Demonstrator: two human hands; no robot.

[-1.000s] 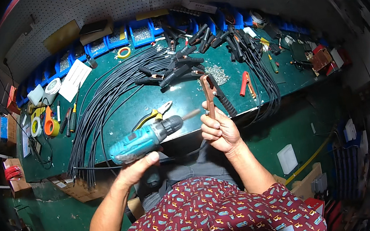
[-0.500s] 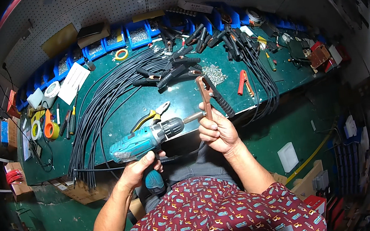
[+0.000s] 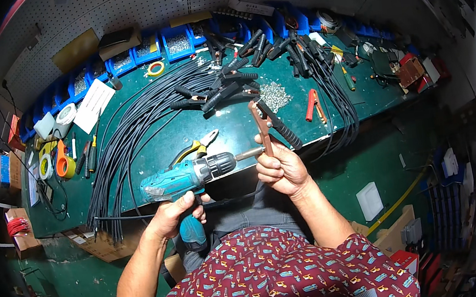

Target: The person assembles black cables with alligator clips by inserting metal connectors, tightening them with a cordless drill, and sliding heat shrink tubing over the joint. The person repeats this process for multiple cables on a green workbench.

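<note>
Holding the teal drill (image 3: 174, 182) with its bit (image 3: 247, 154) at the copper-coloured clamp (image 3: 261, 126)
Your left hand (image 3: 179, 210) wraps its fingers around the drill's grip; your right hand (image 3: 282, 170) closes its fingers on the clamp's lower part, near the green surface's (image 3: 157, 143) front edge.

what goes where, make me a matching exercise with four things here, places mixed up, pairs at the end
Things
1. teal-and-black cordless drill
2. copper-coloured metal clamp with a black handle
3. yellow-and-black-handled metal pliers
4. red-handled metal clamp

Places
A. on the green bench, beside the right-hand bundle of black cables
B. held in the right hand
C. held in the left hand
D. on the bench, just beyond the drill

Pairs: 1-C, 2-B, 3-D, 4-A
</note>
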